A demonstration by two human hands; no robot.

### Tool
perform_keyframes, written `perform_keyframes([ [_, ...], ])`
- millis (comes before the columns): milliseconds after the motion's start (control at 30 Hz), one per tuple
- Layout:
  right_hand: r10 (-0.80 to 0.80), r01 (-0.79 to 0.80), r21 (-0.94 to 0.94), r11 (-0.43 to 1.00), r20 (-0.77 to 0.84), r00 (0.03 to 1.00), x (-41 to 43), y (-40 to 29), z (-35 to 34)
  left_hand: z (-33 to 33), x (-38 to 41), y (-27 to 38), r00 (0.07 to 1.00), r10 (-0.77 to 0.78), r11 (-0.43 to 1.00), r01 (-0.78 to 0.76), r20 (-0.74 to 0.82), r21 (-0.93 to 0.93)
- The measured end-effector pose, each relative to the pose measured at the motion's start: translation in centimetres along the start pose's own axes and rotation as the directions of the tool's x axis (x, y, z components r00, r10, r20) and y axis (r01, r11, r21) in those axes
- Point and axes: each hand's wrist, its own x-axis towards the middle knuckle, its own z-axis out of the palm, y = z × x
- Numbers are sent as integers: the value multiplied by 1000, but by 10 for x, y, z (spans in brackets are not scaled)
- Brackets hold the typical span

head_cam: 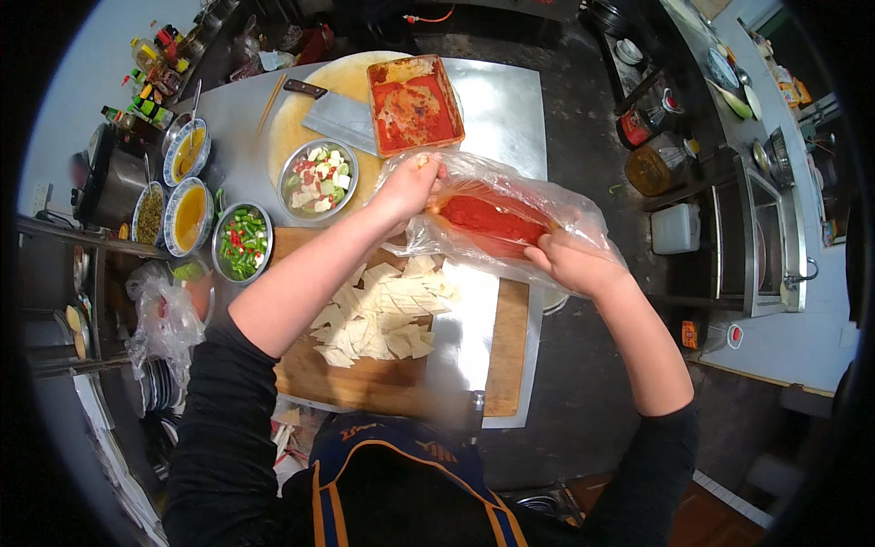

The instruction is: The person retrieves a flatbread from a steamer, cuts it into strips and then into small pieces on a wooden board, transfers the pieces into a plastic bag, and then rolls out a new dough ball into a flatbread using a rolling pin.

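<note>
My left hand (pixel 410 188) grips the left side of a clear plastic bag (pixel 581 205) holding red powder or paste (pixel 489 219). My right hand (pixel 574 260) holds the bag's right side. Just beyond my left hand, a rectangular container (pixel 417 109) with red contents stands on a round cutting board (pixel 284 130). Beside it lie a cleaver (pixel 342 119) and a metal bowl of chopped vegetables and white cubes (pixel 318 181). Below the bag, diamond-shaped pale dough or tofu-skin pieces (pixel 376 314) lie on a wooden board (pixel 301 369) next to a wide metal blade (pixel 465 328).
A metal bowl of chopped green and red peppers (pixel 241 243) stands left of the board. Farther left are patterned bowls (pixel 188 217) with yellow liquid, a dark cooker (pixel 116 178) and bottles (pixel 154 61). Shelving with a sink (pixel 762 232) stands at the right.
</note>
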Motion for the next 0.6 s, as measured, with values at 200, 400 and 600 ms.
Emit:
perform_keyframes([
  [200, 252, -246, 70, 967, -111, 961, -16, 5, -13, 8, -12, 23, 991, 82, 601, -132, 104, 788],
  [400, 440, -439, -19, 898, 12, 898, 14, 9, 7, -4, -4, 33, 984, -162, 230, -38, 76, 972],
  [600, 290, -89, 950, 300, -2, 957, 26, 26, 7, 1, -3, 39, 940, -144, 891, -12, 308, 454],
])
